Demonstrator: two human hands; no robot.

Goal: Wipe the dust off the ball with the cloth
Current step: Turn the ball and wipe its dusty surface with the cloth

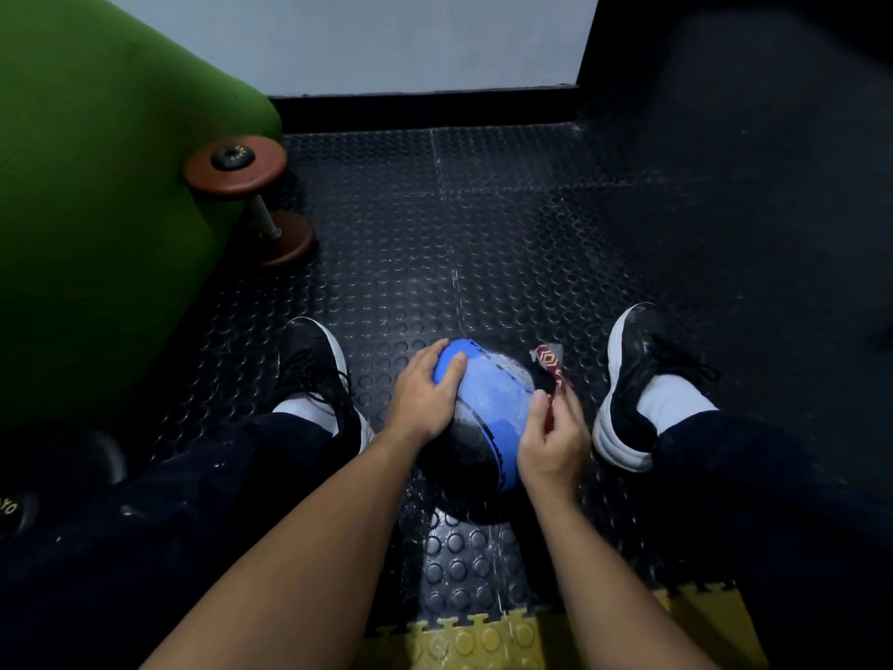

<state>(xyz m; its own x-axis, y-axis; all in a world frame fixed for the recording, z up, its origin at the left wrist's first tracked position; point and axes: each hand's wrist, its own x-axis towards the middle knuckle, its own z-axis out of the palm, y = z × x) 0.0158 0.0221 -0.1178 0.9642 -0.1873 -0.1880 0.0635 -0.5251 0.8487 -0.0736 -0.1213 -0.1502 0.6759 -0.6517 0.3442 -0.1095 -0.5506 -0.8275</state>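
Note:
A blue and black ball (pixel 488 403) rests on the studded floor between my feet, with pale dust over its top. My left hand (pixel 425 394) lies on the ball's left side, fingers spread over the blue panel. My right hand (pixel 551 442) is at the ball's right edge and pinches a small cloth (pixel 548 362) with a red and white pattern. The cloth sticks up past my fingers beside the ball's upper right. Most of the cloth is hidden inside my grip.
A rust-coloured dumbbell (pixel 256 200) leans against a large green pad (pixel 96 195) at the left. My two black shoes (pixel 314 369) (pixel 638 379) flank the ball. Yellow puzzle mat tiles (pixel 483 640) lie at the near edge. A black weight (pixel 14 510) sits at the far left.

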